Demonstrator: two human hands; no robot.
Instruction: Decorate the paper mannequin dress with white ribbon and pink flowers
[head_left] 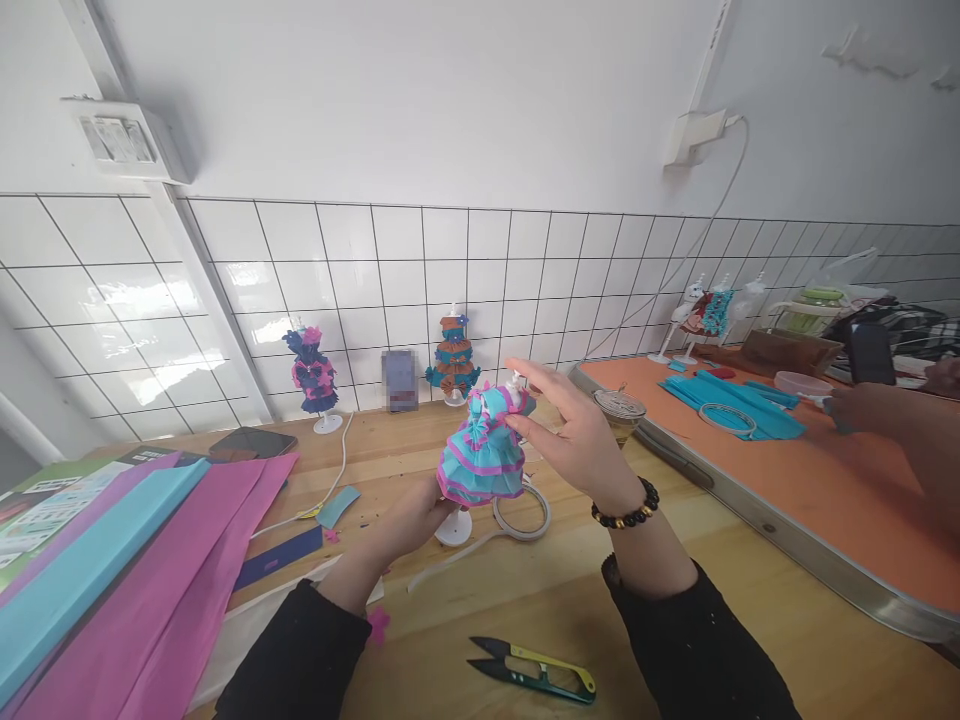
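A small dress form wears a tiered turquoise crepe-paper dress (484, 450) with pink-purple edging. It leans slightly, its round white base (454, 528) showing below the skirt. My left hand (412, 520) is closed around the form under the skirt hem; its fingertips are hidden. At the bodice, my right hand (574, 425) has its thumb on the front, with the forefinger stretched past the white neck knob (514, 380). Its other fingers are partly hidden behind. A roll of white double-sided tape (523, 535) lies behind the base, its loose end trailing left. Yellow-and-green thread snips (536, 672) lie in front.
Pink and blue crepe-paper sheets (202, 560) cover the left. Two dressed forms, navy-pink (313, 372) and brown-teal (454, 355), stand by the tiled wall. A metal-edged orange table (862, 520) adjoins at right, where another person's hand (885, 415) is near a phone (870, 353).
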